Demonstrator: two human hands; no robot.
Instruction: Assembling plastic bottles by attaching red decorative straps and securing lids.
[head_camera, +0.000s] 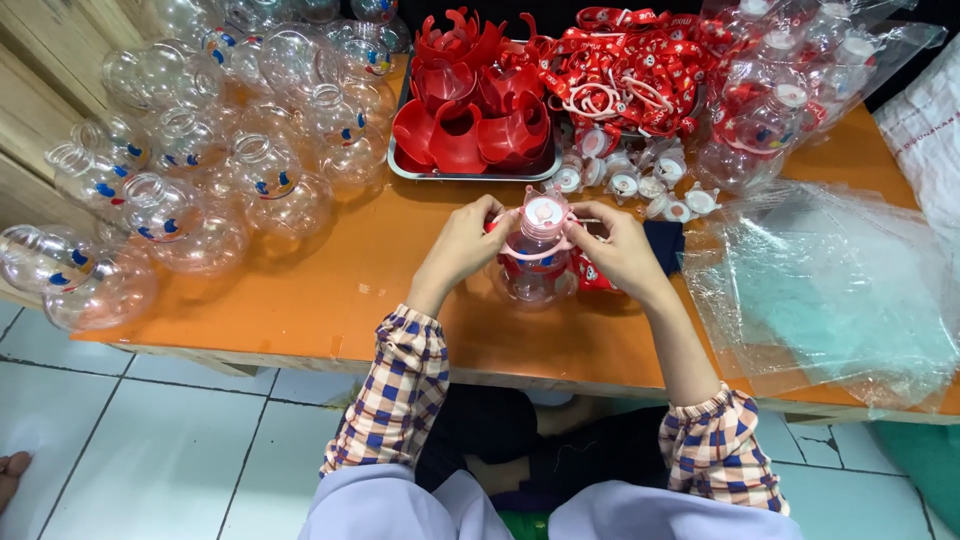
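A clear round plastic bottle (536, 272) with a white and pink cap stands on the orange table (330, 290) in front of me. My left hand (462, 243) grips its neck from the left. My right hand (620, 250) grips it from the right, fingers at a red strap ring around the neck. Part of the red strap (590, 272) hangs behind the bottle under my right hand.
Many empty clear bottles (200, 150) lie heaped at the left. A metal tray (470, 172) holds red plastic pieces. Red straps (630, 70) pile behind it, white caps (640, 185) beside. Bagged finished bottles (780, 90) sit far right, clear plastic bags (830, 290) at the right.
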